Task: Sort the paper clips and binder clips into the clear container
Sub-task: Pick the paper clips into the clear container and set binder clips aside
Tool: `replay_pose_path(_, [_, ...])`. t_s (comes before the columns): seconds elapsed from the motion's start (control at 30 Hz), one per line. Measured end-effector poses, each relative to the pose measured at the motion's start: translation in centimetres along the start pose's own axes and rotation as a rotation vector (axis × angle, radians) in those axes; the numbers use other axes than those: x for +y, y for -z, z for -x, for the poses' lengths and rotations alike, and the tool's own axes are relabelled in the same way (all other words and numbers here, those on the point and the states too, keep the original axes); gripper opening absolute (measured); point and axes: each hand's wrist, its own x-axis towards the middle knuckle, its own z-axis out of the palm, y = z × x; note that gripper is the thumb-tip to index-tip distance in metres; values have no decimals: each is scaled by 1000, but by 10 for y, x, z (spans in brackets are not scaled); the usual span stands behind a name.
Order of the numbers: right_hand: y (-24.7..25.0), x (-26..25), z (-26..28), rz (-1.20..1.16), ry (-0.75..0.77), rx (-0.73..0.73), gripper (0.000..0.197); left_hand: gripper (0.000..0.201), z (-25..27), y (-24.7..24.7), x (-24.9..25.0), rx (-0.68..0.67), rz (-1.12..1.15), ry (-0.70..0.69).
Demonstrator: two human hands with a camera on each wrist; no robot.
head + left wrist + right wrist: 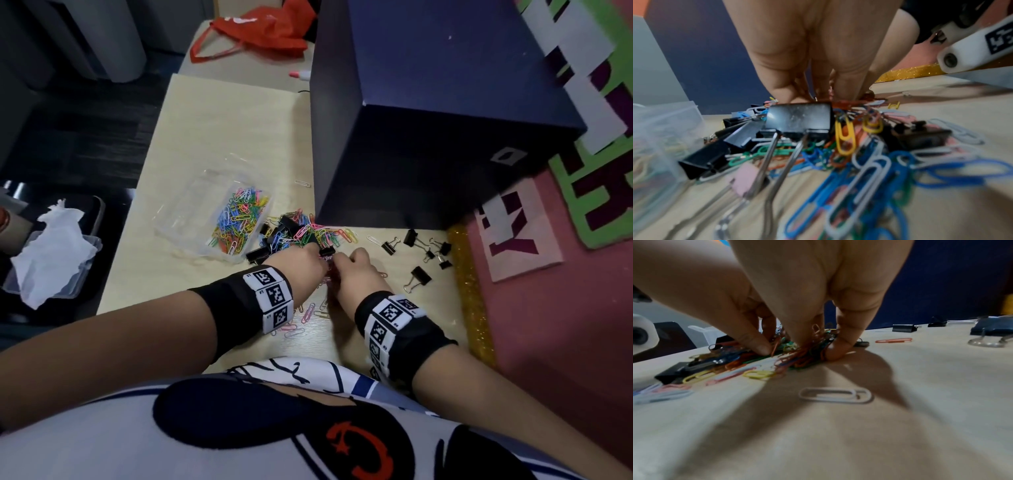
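Observation:
A clear container (191, 219) on the pale table holds several coloured paper clips (239, 216) in its right part. Just right of it lies a mixed pile (305, 233) of paper clips and black binder clips. Both hands are down at the pile's near edge, fingertips close together. My left hand (320, 260) (818, 95) curls its thumb and fingers into the pile and pinches paper clips right behind a black binder clip (799, 118). My right hand (339, 263) (797, 347) pinches a tangled bunch of coloured paper clips (807, 352) against the table.
Several black binder clips (421, 250) lie scattered to the right, and loose paper clips (308, 315) near my wrists. A large dark blue box (428, 120) stands behind the pile. A gold glitter strip (469, 291) edges the table's right side. A second clear box with tissue (51, 260) sits left.

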Motion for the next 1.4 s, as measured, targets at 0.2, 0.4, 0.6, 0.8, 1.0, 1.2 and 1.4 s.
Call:
replay_pose_path(0.2, [10, 5, -7, -49, -28, 18, 40, 21, -6, -2, -5, -5, 26, -4])
replay_pose_path(0.4, [26, 5, -11, -69, -129, 0, 28, 19, -3, 4, -12, 40, 180, 4])
replay_pose_path(0.6, [19, -17, -5, -98, -158, -123, 72, 11, 6, 15, -28, 194, 329, -8])
replay_pose_path(0.8, [-3, -40, -5, -28, -92, -30, 82, 10, 18, 28, -54, 286, 411, 83])
replay_pose_path(1.0, [-13, -38, -9, 9, -27, 32, 43, 13, 28, 28, -72, 315, 470, 150])
replay_pose_path(1.2, [1, -43, -14, -62, -82, 14, 35, 14, 36, 28, -84, 348, 475, 176])
replay_pose_path(1.4, [38, -64, -22, 329, -70, -228, 30, 9, 42, 31, -109, 407, 456, 269])
